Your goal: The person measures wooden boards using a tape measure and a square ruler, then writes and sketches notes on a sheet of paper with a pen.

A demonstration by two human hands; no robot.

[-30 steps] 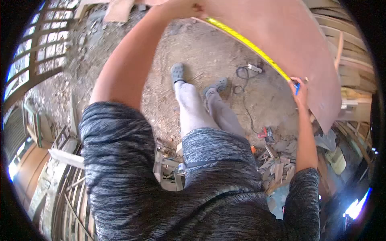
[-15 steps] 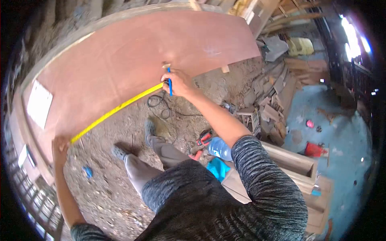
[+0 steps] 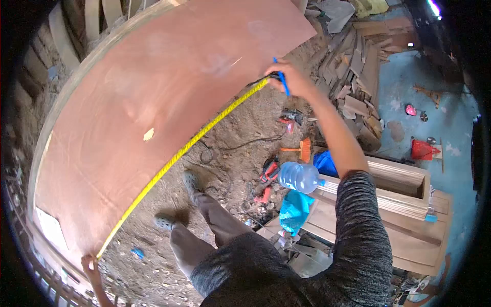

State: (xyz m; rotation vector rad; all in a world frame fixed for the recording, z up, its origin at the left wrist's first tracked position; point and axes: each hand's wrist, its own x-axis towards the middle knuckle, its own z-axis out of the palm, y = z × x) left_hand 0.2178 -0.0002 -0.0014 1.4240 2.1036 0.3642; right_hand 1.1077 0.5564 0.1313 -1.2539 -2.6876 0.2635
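A yellow measuring tape runs along the near edge of a large reddish-brown sheet. My left hand pinches the tape's end at the sheet's lower left corner. Toward the upper right, my right hand grips the dark tape case, with a blue pen held across the same fingers. A white paper lies at the sheet's left end, and a small pale patch shows on its surface.
Grey clogs stand on the dirt floor. Near my right arm are a clear water bottle, red power tools, a cable, an orange brush and a wooden frame. Scrap wood lies beyond, beside a blue floor.
The view has turned and shifted. My hands are farther apart than half a second ago, with a longer stretch of tape between them. My right hand has moved toward the sheet's right end.
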